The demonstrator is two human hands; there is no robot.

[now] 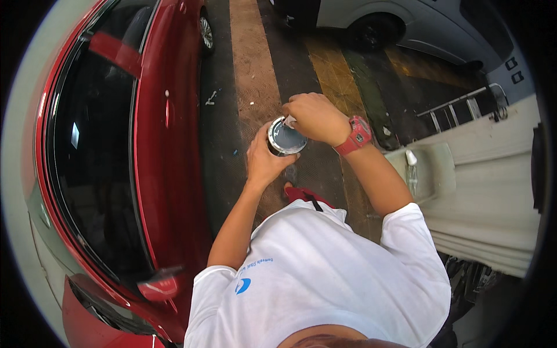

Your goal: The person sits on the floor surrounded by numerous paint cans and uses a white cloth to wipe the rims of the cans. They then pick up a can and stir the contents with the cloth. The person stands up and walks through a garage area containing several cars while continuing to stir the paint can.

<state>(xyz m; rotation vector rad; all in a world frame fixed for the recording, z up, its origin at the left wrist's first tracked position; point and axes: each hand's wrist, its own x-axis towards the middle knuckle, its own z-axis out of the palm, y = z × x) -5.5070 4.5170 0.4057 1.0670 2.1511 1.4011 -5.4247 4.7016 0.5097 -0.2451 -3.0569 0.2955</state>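
In front of my body, my left hand [266, 158] is wrapped round a round can [288, 141] with a silver rim and a dark grey top. Its thumb reaches along the near side and the fingers pass behind. Over the can's far edge, my right hand [315, 118] is closed in a pinch. A small white piece [289, 121], possibly thin sheet or tissue, shows between its fingertips at the rim; its exact kind is too small to make out. A red watch [359, 132] sits on my right wrist.
A red car [165, 174] stands close along my left side. To the right are a pale basin [441, 171] with a clear bottle [412, 174] in it and a metal ladder [455, 113]. A light-coloured van [426, 23] is parked beyond the striped floor [255, 64].
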